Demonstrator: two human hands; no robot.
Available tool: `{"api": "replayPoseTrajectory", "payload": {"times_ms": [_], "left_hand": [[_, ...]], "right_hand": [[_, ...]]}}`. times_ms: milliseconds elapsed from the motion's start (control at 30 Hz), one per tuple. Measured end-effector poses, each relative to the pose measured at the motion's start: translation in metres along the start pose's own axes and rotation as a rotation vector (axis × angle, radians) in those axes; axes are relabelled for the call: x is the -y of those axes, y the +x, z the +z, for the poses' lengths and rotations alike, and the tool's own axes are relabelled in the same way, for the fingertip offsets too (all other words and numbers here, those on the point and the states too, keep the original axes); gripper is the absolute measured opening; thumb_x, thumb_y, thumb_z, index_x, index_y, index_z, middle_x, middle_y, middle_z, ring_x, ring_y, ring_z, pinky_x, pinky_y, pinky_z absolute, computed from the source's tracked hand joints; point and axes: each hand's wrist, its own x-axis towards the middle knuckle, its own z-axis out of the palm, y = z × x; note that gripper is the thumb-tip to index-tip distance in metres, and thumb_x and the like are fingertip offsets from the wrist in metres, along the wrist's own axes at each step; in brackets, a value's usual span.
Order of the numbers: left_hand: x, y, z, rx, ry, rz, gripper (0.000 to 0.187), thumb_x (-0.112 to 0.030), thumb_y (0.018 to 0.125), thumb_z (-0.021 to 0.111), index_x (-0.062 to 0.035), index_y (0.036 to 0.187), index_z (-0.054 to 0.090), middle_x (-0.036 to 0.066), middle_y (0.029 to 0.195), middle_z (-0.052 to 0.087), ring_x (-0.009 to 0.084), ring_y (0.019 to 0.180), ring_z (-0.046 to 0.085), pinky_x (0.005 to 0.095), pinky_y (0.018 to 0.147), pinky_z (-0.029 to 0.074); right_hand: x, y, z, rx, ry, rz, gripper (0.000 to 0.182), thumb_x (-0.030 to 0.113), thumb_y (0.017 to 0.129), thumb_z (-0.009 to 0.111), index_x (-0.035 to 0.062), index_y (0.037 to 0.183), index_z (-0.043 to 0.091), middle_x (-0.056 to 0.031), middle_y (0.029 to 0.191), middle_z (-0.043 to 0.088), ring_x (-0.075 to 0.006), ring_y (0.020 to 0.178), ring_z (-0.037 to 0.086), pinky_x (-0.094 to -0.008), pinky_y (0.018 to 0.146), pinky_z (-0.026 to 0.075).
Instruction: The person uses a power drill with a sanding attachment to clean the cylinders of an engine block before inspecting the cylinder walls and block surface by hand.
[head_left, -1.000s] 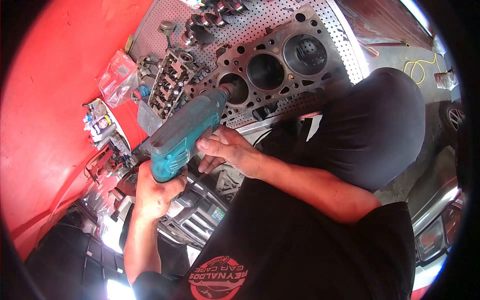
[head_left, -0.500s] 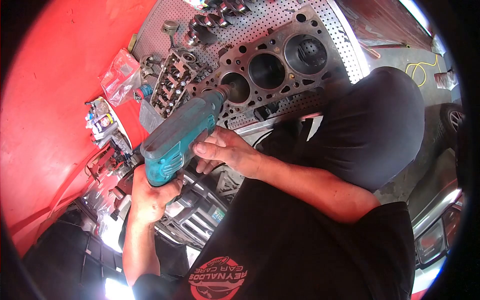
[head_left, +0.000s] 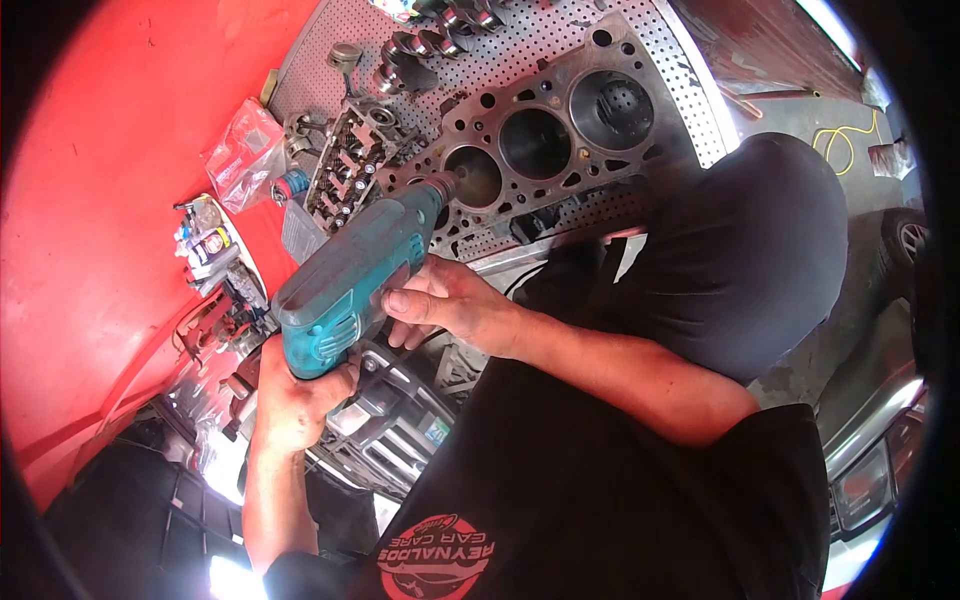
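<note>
Since the earlier frames, the teal drill [head_left: 352, 272] had slid a little to the left and its rear end had dropped lower, while the chuck stayed at the same bore of the engine block [head_left: 545, 135].

Largest in view was the perforated metal counter [head_left: 680, 90], with the block lying flat on it, its row of round cylinder bores facing up. A rusty head gasket face ringed those bores. Just left of the block sat a cylinder head [head_left: 345, 165] packed with valve springs, and above it a crankshaft [head_left: 430, 35] lay near the counter's far edge. A clear plastic bag [head_left: 245, 150] rested on the red surface beside the counter, with a cluster of small bottles [head_left: 205, 240] lower down.

The drill pointed up and to the right, its nose at the rim of the bore nearest the cylinder head; what tip it carried could not be made out. The person's left hand [head_left: 290, 400] was wrapped tight around the handle at the drill's rear, grip fully closed on it. The right hand [head_left: 450, 305] lay against the side of the drill body, fingers curled loosely along the housing, steadying rather than clenching it.
</note>
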Motion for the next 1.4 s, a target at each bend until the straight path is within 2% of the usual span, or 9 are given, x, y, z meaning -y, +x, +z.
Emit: {"api": "replayPoseTrajectory", "payload": {"times_ms": [100,400,700,800,900,1100,1200,1400], "left_hand": [[-0.001,-0.001,0.001,0.002,0.006,0.006,0.012,0.002,0.073,0.062,0.0014,0.084,0.064,0.000,0.072,0.060,0.0097,0.063,0.053,0.0253,0.058,0.043],[-0.002,-0.005,-0.002,-0.010,-0.022,0.000,0.015,0.000,0.070,0.063,0.0018,0.085,0.064,0.001,0.072,0.061,0.0110,0.063,0.054,0.0262,0.059,0.043],[-0.002,-0.010,-0.008,-0.015,0.011,0.006,0.018,0.001,0.070,0.064,0.0023,0.089,0.065,0.001,0.076,0.063,0.0106,0.067,0.055,0.0256,0.062,0.044],[-0.003,-0.010,-0.007,-0.020,0.017,-0.011,0.019,0.000,0.070,0.065,0.0024,0.089,0.065,0.001,0.076,0.063,0.0103,0.068,0.055,0.0254,0.063,0.044],[-0.001,-0.011,-0.007,-0.032,0.023,0.012,0.018,0.000,0.070,0.065,0.0019,0.088,0.065,0.000,0.076,0.063,0.0105,0.068,0.055,0.0256,0.063,0.044],[-0.005,-0.011,-0.007,-0.015,0.034,-0.007,0.016,0.000,0.070,0.064,0.0012,0.086,0.064,0.000,0.075,0.062,0.0105,0.067,0.054,0.0259,0.062,0.043],[-0.005,-0.010,-0.008,0.000,0.041,-0.003,0.015,0.000,0.070,0.063,0.0014,0.085,0.064,0.000,0.074,0.062,0.0104,0.067,0.054,0.0257,0.062,0.043],[-0.007,-0.011,-0.007,-0.013,0.028,0.014,0.016,0.001,0.069,0.062,0.0022,0.085,0.064,0.001,0.073,0.061,0.0102,0.065,0.053,0.0256,0.059,0.042]], "right_hand": [[0.003,-0.001,-0.002,0.037,0.024,0.049,0.043,0.036,0.097,0.066,0.0059,0.125,0.051,-0.0077,0.110,0.060,-0.0180,0.087,0.066,-0.0334,0.077,0.056],[0.004,-0.001,0.001,0.060,0.007,0.037,0.052,0.041,0.095,0.067,0.0035,0.127,0.050,-0.0093,0.111,0.060,-0.0192,0.090,0.066,-0.0337,0.076,0.056],[0.007,0.000,0.002,0.117,-0.028,0.030,0.053,0.042,0.096,0.066,0.0017,0.126,0.051,-0.0107,0.113,0.061,-0.0197,0.092,0.066,-0.0345,0.078,0.057],[-0.001,0.000,0.004,0.078,-0.067,-0.055,0.061,0.058,0.092,0.064,0.0013,0.117,0.065,-0.0106,0.094,0.071,-0.0158,0.081,0.067,-0.0301,0.069,0.056],[0.003,0.000,0.001,0.116,-0.033,0.044,0.051,0.041,0.096,0.066,0.0019,0.125,0.051,-0.0101,0.112,0.061,-0.0193,0.092,0.066,-0.0342,0.078,0.057],[0.005,-0.001,0.002,0.115,-0.030,0.031,0.050,0.039,0.097,0.065,0.0016,0.126,0.051,-0.0100,0.110,0.061,-0.0198,0.092,0.066,-0.0341,0.078,0.057],[0.001,0.000,0.005,0.078,-0.091,-0.066,0.062,0.056,0.094,0.063,0.0001,0.119,0.062,-0.0104,0.097,0.070,-0.0160,0.081,0.067,-0.0300,0.068,0.056],[0.004,-0.002,0.006,0.101,-0.071,-0.071,0.058,0.054,0.095,0.062,0.0026,0.123,0.061,-0.0082,0.101,0.070,-0.0151,0.086,0.066,-0.0302,0.072,0.056]]}}
